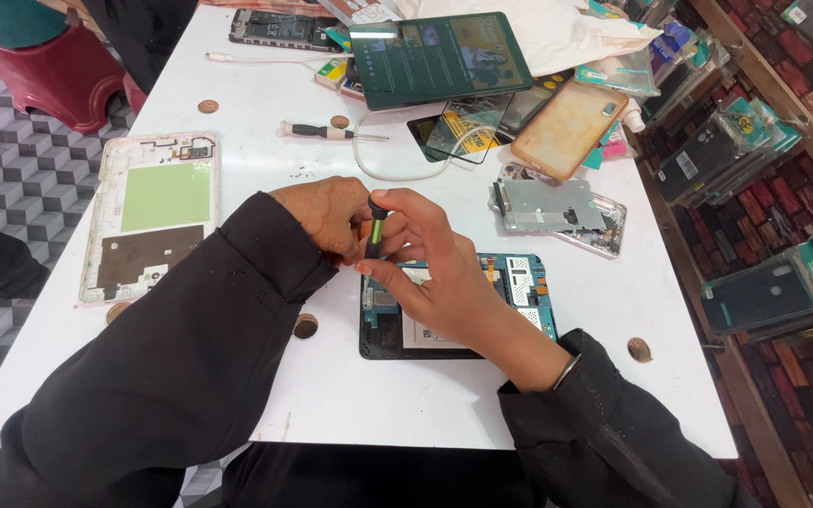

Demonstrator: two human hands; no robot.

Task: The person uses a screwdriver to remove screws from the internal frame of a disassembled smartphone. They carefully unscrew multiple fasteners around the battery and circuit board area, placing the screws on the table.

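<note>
Over flat opened tablet [519, 287], hands grip slim screwdriver [374, 230].

I see a dark green lit tablet screen [439, 56] at the table's [256, 141] far side, and clear-wrapped black and teal packages [722, 146] racked on the right

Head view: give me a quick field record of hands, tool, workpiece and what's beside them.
left hand: beside the screwdriver's top, fingers curled
right hand: pinching the screwdriver shaft
tool: small green-and-black screwdriver, upright
workpiece: opened tablet, circuit boards exposed, under the hands
left side: removed back cover, inside up
behind: second screwdriver, lit tablet
surface: white table
</note>
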